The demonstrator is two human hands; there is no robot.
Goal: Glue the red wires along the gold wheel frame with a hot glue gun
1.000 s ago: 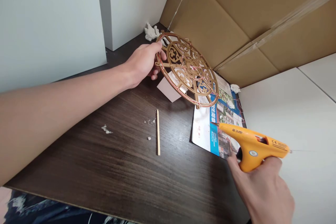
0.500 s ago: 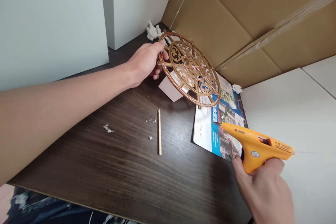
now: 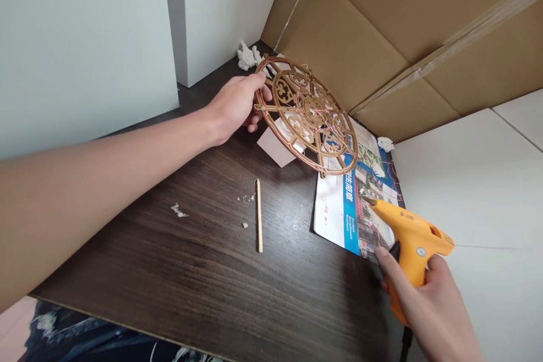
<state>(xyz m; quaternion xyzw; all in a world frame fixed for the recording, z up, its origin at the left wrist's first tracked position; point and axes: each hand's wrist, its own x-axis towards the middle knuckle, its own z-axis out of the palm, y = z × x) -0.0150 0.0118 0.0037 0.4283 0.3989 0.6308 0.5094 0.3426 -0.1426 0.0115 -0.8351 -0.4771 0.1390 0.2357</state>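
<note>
Pinched at its left rim, a round brown openwork wheel [image 3: 314, 108] with scroll patterns and red lines is held tilted above the table by my left hand [image 3: 240, 103]. My right hand [image 3: 430, 305] grips a yellow hot glue gun [image 3: 409, 243] by its handle. The gun's dark nozzle points up and left over a printed brochure [image 3: 328, 218]. A black cord leaves the bottom of the handle. Partly under the wheel lies a pale card [image 3: 275, 147].
A thin wooden stick [image 3: 259, 218] and white scraps [image 3: 179, 210] lie on the dark table [image 3: 203, 277]. Crumpled white tissue [image 3: 246, 57] sits at the back corner. Cardboard [image 3: 356, 28] stands behind, with white panels [image 3: 85, 39] to the left.
The glue gun in my right hand has turned and shifted slightly left, its nozzle now a little further right over the brochure. My left hand keeps the wheel nearly still.
</note>
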